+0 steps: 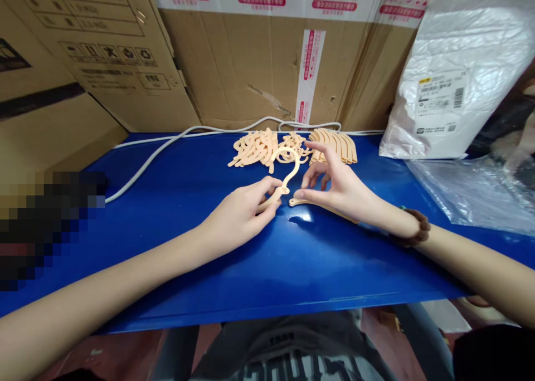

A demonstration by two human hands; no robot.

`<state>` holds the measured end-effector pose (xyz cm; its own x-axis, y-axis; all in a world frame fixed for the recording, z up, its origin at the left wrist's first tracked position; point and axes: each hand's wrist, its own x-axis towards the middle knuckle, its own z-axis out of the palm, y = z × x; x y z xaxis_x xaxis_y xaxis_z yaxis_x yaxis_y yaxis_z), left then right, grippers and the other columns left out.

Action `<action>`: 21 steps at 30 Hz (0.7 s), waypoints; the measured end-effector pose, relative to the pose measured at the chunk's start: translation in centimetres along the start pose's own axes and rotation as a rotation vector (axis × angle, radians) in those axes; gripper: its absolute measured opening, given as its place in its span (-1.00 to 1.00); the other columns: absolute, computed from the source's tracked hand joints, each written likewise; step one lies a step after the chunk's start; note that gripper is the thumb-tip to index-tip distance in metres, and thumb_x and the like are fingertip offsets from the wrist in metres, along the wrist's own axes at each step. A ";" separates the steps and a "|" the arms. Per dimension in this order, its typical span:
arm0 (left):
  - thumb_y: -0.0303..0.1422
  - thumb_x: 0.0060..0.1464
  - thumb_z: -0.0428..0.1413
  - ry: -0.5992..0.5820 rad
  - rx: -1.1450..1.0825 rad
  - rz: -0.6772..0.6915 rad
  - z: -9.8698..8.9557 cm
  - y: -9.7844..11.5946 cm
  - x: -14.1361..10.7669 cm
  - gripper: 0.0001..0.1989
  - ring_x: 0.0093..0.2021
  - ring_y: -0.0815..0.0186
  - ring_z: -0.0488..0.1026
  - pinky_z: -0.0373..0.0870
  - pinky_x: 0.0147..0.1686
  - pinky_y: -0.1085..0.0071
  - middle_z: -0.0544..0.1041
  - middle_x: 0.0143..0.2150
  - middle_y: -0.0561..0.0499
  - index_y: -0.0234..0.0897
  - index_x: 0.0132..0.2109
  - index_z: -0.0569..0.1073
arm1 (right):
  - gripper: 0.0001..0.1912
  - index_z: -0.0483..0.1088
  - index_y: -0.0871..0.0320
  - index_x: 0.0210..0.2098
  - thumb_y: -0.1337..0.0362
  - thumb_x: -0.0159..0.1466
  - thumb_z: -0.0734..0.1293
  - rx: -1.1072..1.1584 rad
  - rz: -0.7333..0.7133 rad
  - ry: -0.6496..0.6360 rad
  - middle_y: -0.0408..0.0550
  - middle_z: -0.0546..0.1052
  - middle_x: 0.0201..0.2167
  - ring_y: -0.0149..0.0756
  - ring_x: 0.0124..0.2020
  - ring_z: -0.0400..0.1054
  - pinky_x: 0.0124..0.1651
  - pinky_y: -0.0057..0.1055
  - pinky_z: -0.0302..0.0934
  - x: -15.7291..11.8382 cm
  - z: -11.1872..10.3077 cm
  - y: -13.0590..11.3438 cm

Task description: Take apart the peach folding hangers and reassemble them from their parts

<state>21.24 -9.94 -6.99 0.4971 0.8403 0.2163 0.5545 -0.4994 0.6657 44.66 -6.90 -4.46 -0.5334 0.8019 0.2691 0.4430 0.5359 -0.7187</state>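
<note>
A beige plastic hanger arm (266, 203) is pinched between the thumb and fingers of my left hand (242, 211). From its end a curved hanger hook (297, 161) stands up, open side to the left. My right hand (334, 180) is just to the right, fingers curled and apart, index finger raised near the hook. Under it a second hanger arm (330, 209) lies on the blue table (251, 269), its rounded end towards my left hand. The thumb tip is at this arm; whether it presses on it I cannot tell.
Behind my hands lie a heap of hanger arms (254, 147), a heap of hooks (292, 140) and a row of stacked arms (340, 146). A white cable (154, 140) runs along the back. Cardboard boxes (251, 63) wall the rear; a white parcel bag (443, 102) stands right.
</note>
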 end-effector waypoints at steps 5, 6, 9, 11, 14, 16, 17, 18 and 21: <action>-0.16 0.15 0.18 -0.012 -0.524 -0.268 -0.3 -0.5 1.1 -0.69 -0.42 0.34 0.49 0.37 -0.63 0.52 0.54 -0.25 -0.03 -0.27 -0.10 0.37 | -0.73 0.47 0.14 -0.16 0.06 0.33 0.38 -0.648 -0.095 -0.267 -0.03 0.53 -0.25 -0.22 -0.29 0.41 -0.30 -0.36 0.14 -0.1 -1.7 0.0; -0.15 0.13 0.20 -0.020 -0.588 -0.311 -0.5 -0.5 1.3 -0.69 -0.42 0.36 0.48 0.41 -0.62 0.51 0.54 -0.26 -0.03 -0.29 -0.15 0.40 | -0.77 0.48 0.14 -0.21 0.10 0.36 0.34 -0.688 -0.104 -0.285 -0.02 0.53 -0.25 -0.23 -0.29 0.41 -0.30 -0.36 0.14 -0.1 -1.8 0.0; -0.21 0.15 0.21 -0.045 -0.708 -0.479 -0.9 -0.1 1.7 -0.76 -0.44 0.43 0.47 0.50 -0.49 0.51 0.57 -0.29 -0.03 -0.34 -0.25 0.50 | -0.80 0.46 0.17 -0.23 0.21 0.42 0.25 -0.685 -0.131 -0.295 0.02 0.52 -0.22 -0.22 -0.27 0.41 -0.24 -0.35 0.18 0.0 -1.7 0.2; -0.29 0.16 0.22 -0.035 -0.762 -0.567 -1.1 0.2 1.8 -0.82 -0.39 0.42 0.51 0.52 -0.42 0.52 0.60 -0.26 -0.06 -0.36 -0.26 0.55 | -0.79 0.42 0.18 -0.20 0.23 0.44 0.20 -0.635 -0.126 -0.277 0.04 0.52 -0.22 -0.22 -0.26 0.41 -0.21 -0.35 0.19 0.0 -1.3 0.3; -0.37 0.15 0.23 -0.004 -0.808 -0.610 -1.3 0.6 1.7 -0.88 -0.30 0.38 0.55 0.54 -0.37 0.52 0.62 -0.22 -0.08 -0.36 -0.27 0.58 | -0.75 0.36 0.18 -0.15 0.19 0.48 0.13 -0.522 -0.083 -0.247 0.02 0.53 -0.23 -0.23 -0.28 0.41 -0.21 -0.35 0.20 0.1 -0.8 0.3; -0.36 0.16 0.22 -0.002 -0.795 -0.606 -1.4 0.7 1.7 -0.88 -0.35 0.38 0.54 0.52 -0.42 0.52 0.61 -0.29 -0.06 -0.35 -0.26 0.59 | -0.75 0.34 0.16 -0.13 0.19 0.49 0.10 -0.461 -0.070 -0.238 0.01 0.54 -0.21 -0.24 -0.26 0.42 -0.21 -0.37 0.19 0.1 -0.7 0.2; -0.35 0.18 0.21 -0.006 -0.778 -0.596 -1.4 0.7 1.6 -0.88 -0.40 0.39 0.52 0.49 -0.46 0.53 0.60 -0.35 -0.03 -0.34 -0.24 0.59 | -0.75 0.34 0.16 -0.11 0.20 0.49 0.10 -0.445 -0.069 -0.237 0.01 0.54 -0.20 -0.24 -0.25 0.42 -0.20 -0.37 0.18 0.1 -0.6 0.1; -0.34 0.19 0.20 -0.012 -0.760 -0.585 -1.4 0.7 1.6 -0.86 -0.45 0.40 0.49 0.46 -0.50 0.53 0.57 -0.41 -0.01 -0.33 -0.21 0.60 | -0.75 0.34 0.16 -0.11 0.21 0.49 0.08 -0.445 -0.067 -0.239 0.01 0.54 -0.20 -0.25 -0.26 0.43 -0.21 -0.38 0.17 0.1 -0.6 0.0; -0.30 0.20 0.19 -0.026 -0.730 -0.550 -1.4 0.7 1.5 -0.82 -0.51 0.41 0.43 0.39 -0.56 0.53 0.52 -0.49 0.03 -0.30 -0.15 0.61 | -0.74 0.33 0.16 -0.12 0.24 0.49 0.05 -0.513 -0.049 -0.259 0.01 0.55 -0.28 -0.26 -0.34 0.42 -0.29 -0.39 0.12 -0.1 -0.5 -0.3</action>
<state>21.45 -8.69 -5.23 0.3071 0.9109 -0.2756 0.1620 0.2353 0.9583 44.91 -6.98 -3.95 -0.6925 0.7168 0.0815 0.6719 0.6819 -0.2889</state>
